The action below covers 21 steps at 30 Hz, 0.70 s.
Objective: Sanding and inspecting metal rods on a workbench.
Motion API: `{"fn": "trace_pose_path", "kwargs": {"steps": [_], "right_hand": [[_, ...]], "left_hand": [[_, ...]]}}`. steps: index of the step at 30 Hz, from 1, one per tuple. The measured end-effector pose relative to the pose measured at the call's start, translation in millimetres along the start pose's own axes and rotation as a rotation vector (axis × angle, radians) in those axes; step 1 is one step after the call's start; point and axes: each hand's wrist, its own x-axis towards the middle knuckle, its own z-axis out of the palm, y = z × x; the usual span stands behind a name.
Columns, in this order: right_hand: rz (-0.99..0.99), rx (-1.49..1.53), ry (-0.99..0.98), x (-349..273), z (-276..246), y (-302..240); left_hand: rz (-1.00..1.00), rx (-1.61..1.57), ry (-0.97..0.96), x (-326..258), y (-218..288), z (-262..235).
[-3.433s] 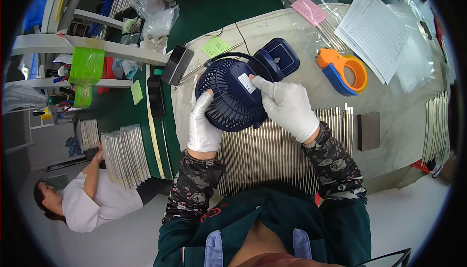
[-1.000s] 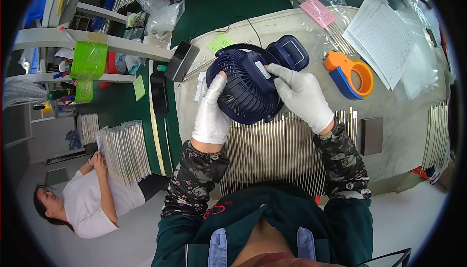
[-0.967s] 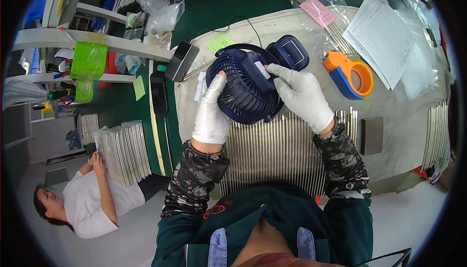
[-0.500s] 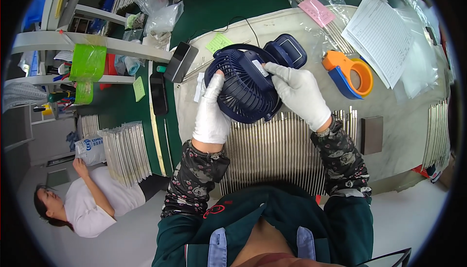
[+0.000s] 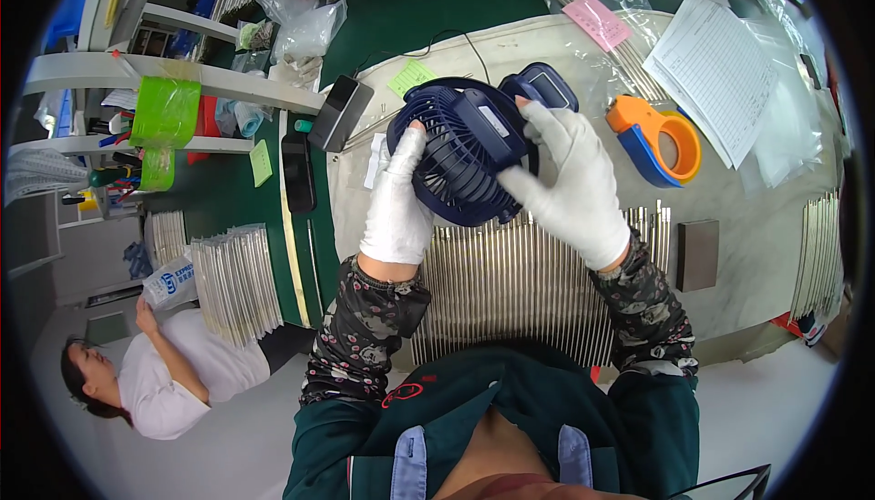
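Note:
A dark blue desk fan (image 5: 456, 149) is tilted over the near part of the table, its slatted cage and motor housing facing up. My left hand (image 5: 398, 204), in a white glove with bare fingertips, grips the cage's left side, thumb on top. My right hand (image 5: 576, 176), gloved alike, is at the fan's right side with thumb and fingers spread; the thumb is blurred by motion. Whether it touches the housing is unclear. The fan's base (image 5: 540, 88) lies just beyond my right fingertips. Below the fan, a row of thin metal rods (image 5: 519, 290) lies side by side.
An orange and blue tape dispenser (image 5: 656, 140) is to the right, near paper sheets (image 5: 706, 76) and bagged rods with a pink slip (image 5: 597, 21). A dark block (image 5: 697, 254) sits right of the rods. Left are a phone (image 5: 298, 172), a shelf frame (image 5: 228, 85) and a seated co-worker (image 5: 173, 372).
My right hand has lifted off the small label on the fan's housing and spread its fingers, moving slightly right. The fan has turned a little, with my left hand still on it.

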Motion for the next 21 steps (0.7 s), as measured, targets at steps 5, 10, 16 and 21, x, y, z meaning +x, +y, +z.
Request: {"fn": "trace_pose_path", "kwargs": {"steps": [5,10,16,21], "right_hand": [[-0.216,-0.061,0.063,-24.3,29.3,-10.0],[-0.229,-0.174,0.302,-12.7,51.9,-9.1],[-0.011,-0.06,0.293,15.9,36.0,7.8],[-0.042,-0.051,0.181,30.6,18.1,15.4]], "left_hand": [[-0.025,0.025,-0.015,-2.6,5.3,14.8],[-0.052,0.072,-0.1,10.3,3.3,0.4],[0.06,0.124,0.031,0.3,-2.7,-35.9],[0.342,0.495,0.228,-1.4,-35.7,-139.2]]}}
